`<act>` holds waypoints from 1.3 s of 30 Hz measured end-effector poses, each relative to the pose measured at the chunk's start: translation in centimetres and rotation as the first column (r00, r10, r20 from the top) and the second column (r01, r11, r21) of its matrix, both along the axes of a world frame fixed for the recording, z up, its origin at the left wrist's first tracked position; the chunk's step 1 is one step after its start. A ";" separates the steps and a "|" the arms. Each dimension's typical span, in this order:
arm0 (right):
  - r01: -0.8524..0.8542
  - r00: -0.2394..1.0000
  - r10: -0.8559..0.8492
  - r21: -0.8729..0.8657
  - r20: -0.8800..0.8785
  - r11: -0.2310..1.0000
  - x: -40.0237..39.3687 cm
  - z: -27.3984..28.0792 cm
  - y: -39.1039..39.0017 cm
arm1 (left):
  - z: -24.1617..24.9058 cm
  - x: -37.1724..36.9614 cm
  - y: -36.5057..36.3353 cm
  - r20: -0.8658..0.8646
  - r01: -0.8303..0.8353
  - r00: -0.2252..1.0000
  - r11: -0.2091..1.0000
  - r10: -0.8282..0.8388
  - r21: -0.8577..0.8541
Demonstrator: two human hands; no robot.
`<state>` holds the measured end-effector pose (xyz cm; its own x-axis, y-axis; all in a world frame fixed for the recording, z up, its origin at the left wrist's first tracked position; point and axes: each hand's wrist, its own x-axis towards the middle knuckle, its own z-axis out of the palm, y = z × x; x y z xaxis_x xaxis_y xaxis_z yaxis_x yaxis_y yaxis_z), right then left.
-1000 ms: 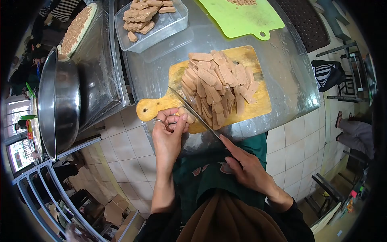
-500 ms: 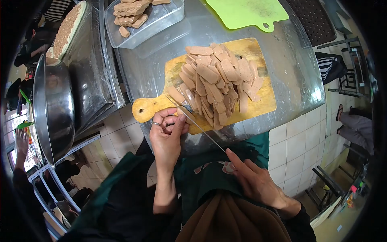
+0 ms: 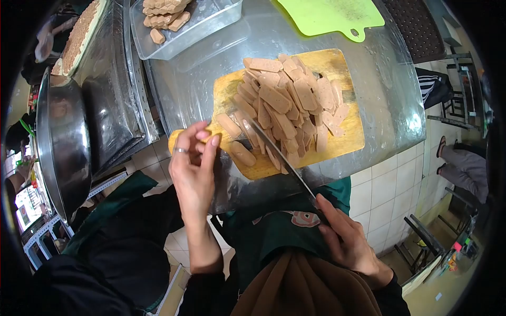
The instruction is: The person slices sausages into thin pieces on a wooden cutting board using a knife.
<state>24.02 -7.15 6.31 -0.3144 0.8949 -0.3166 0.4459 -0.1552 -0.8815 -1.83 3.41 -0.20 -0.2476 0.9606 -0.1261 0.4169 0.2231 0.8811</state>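
My right hand (image 3: 348, 239) is closed round the handle end of a long knife (image 3: 282, 156), whose blade points up and left across the near side of a pile. That pile is of flat, light-brown slices (image 3: 276, 97) on a wooden cutting board (image 3: 345, 68). Two separate slices lie left of the pile, including one near the board's edge (image 3: 242, 153). Over the board's handle, my left hand (image 3: 194, 163) has thumb and fingers apart, with nothing visible between them; a ring is on one finger. The right hand's grip on the knife is partly hidden.
A clear plastic tub (image 3: 184, 39) with ridged brown pieces (image 3: 166, 11) stands at the back left. Behind the board lies a green cutting mat (image 3: 332, 16). A large steel bowl (image 3: 62, 142) is at left. Other people are at the left and right edges.
My left hand has moved left and opened away from the blade. A slice now lies near where its fingers were. The knife has shifted right and its blade has turned.
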 end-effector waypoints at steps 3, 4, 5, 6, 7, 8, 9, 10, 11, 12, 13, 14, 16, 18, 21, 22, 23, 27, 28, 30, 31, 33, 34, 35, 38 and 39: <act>0.018 1.000 -0.018 0.013 -0.025 1.000 0.1 -0.2 -0.3 | 0.1 -0.5 2.0 -0.161 0.189 0.969 0.982 -0.190 -0.019; 0.024 0.999 -0.023 0.030 -0.041 0.999 0.0 -0.5 -0.4 | 0.1 -0.4 2.4 -0.192 0.259 0.946 0.965 -0.261 -0.036; 0.029 0.998 -0.027 0.035 -0.049 0.999 0.0 -0.6 -0.6 | 0.2 -0.3 2.8 -0.205 0.280 0.937 0.959 -0.284 -0.046; 0.033 0.998 -0.031 0.040 -0.056 0.999 0.0 -0.8 -0.8 | 0.3 -0.1 3.1 -0.219 0.302 0.926 0.952 -0.307 -0.058; 0.035 0.998 -0.033 0.035 -0.053 0.999 0.0 -0.9 -1.0 | 0.4 0.1 3.4 -0.233 0.323 0.914 0.944 -0.331 -0.072; 0.034 0.998 -0.033 0.026 -0.048 0.999 0.1 -1.0 -1.2 | 0.5 0.2 3.6 -0.197 0.301 0.931 0.952 -0.307 -0.061; 0.033 0.999 -0.032 0.018 -0.043 0.999 0.2 -1.0 -1.4 | 0.4 0.4 3.9 -0.203 0.297 0.932 0.954 -0.300 -0.045; 0.027 0.999 -0.027 0.008 -0.035 1.000 0.3 -1.0 -1.6 | 0.2 0.5 4.3 -0.208 0.293 0.934 0.956 -0.292 -0.028; 0.021 0.999 -0.021 -0.002 -0.027 1.000 0.3 -0.9 -1.6 | 0.1 0.6 4.5 -0.212 0.288 0.935 0.958 -0.284 -0.011; 0.014 0.999 -0.014 0.008 -0.029 1.000 0.3 -0.9 -1.6 | 0.0 0.6 4.6 -0.217 0.274 0.939 0.962 -0.267 0.002; 0.008 0.999 -0.007 0.019 -0.031 1.000 0.1 -0.8 -1.6 | -0.1 0.7 4.7 -0.220 0.261 0.943 0.965 -0.251 0.015; 0.001 0.999 0.000 0.029 -0.033 1.000 0.1 -0.7 -1.5 | -0.1 0.8 4.7 -0.224 0.246 0.946 0.969 -0.234 0.028; -0.033 0.999 0.033 -0.022 0.000 0.999 0.0 -0.5 -1.4 | -0.4 0.7 3.9 -0.132 0.137 0.982 0.990 -0.133 0.022; -0.057 0.998 0.059 -0.056 0.029 0.997 0.0 -0.5 -1.4 | -0.5 0.5 3.0 -0.030 0.110 0.994 0.994 -0.110 -0.002; -0.078 0.996 0.081 -0.068 0.048 0.995 0.0 -0.8 -1.5 | -0.3 0.1 2.2 0.031 0.202 0.979 0.979 -0.201 -0.025; -0.079 0.996 0.082 -0.064 0.046 0.995 -0.1 -0.8 -1.4 | 0.0 0.1 2.3 -0.019 0.241 0.970 0.970 -0.242 -0.022; -0.079 0.996 0.082 -0.059 0.044 0.995 -0.1 -0.8 -1.3 | 0.1 0.2 2.3 -0.068 0.282 0.957 0.959 -0.282 -0.020; -0.078 0.995 0.082 -0.072 0.060 0.994 0.0 -0.6 -1.3 | -0.4 0.5 3.2 -0.008 0.231 0.973 0.972 -0.232 -0.030; -0.071 0.996 0.075 -0.069 0.054 0.995 0.0 -0.7 -1.4 | -0.4 0.6 3.5 -0.027 0.234 0.972 0.972 -0.235 -0.026; -0.069 0.996 0.072 -0.068 0.049 0.995 0.0 -0.8 -1.4 | -0.4 0.7 4.0 -0.065 0.240 0.968 0.971 -0.241 -0.018; -0.074 0.996 0.077 -0.071 0.052 0.995 0.0 -0.8 -1.3 | -0.3 0.7 3.9 -0.100 0.229 0.968 0.973 -0.230 -0.016; -0.077 0.995 0.081 -0.076 0.054 0.994 0.0 -0.9 -1.3 | -0.1 0.5 3.3 -0.169 0.210 0.963 0.978 -0.208 -0.011; -0.076 0.995 0.080 -0.081 0.053 0.994 0.0 -1.0 -1.4 | 0.0 0.3 2.7 -0.101 0.166 0.981 0.986 -0.168 -0.025; -0.075 0.996 0.079 -0.086 0.051 0.994 0.1 -1.2 -1.5 | 0.1 -0.1 1.8 -0.035 0.124 0.992 0.991 -0.125 -0.043; -0.071 0.996 0.075 -0.081 0.047 0.994 0.0 -1.5 -1.3 | 0.2 -0.2 -1.1 0.130 0.060 0.991 0.990 -0.043 -0.129; -0.086 0.994 0.091 -0.090 0.056 0.992 0.0 -1.5 -1.2 | 0.3 0.0 -1.9 0.177 0.049 0.984 0.986 -0.020 -0.161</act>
